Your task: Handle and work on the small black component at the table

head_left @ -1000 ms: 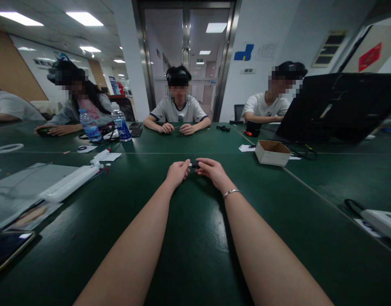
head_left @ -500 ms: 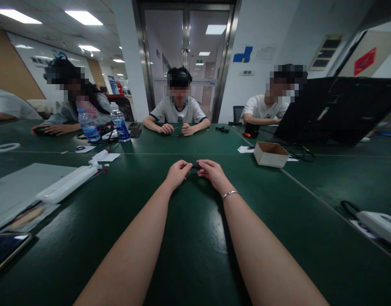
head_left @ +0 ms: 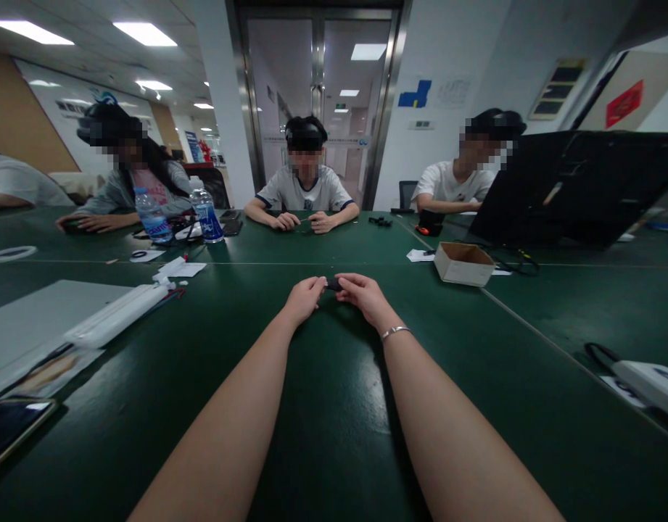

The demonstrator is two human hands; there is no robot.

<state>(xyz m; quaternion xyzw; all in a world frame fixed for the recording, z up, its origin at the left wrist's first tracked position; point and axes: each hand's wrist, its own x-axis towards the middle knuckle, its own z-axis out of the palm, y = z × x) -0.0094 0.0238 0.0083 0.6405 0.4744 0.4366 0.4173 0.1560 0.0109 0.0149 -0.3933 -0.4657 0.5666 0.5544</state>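
Between my two hands, just above the green table (head_left: 334,406), is a small dark object (head_left: 332,285), too small to tell its kind. My left hand (head_left: 305,299) pinches its left end between thumb and fingers. On the other end, the thumb and fingers of my right hand (head_left: 363,294) are closed. Both forearms reach forward over the table, and a silver bracelet (head_left: 395,331) circles my right wrist. Part of the object is hidden by my fingertips.
Across the table sits a person (head_left: 306,190). At left are two bottles (head_left: 206,214), a white packet (head_left: 116,315) and a phone (head_left: 18,428). To the right stand an open cardboard box (head_left: 463,270), a large black screen (head_left: 578,192) and a white device (head_left: 652,384).
My left hand has shifted very slightly, and the dark object shows a little differently between the fingertips. My right hand stays in nearly the same place.
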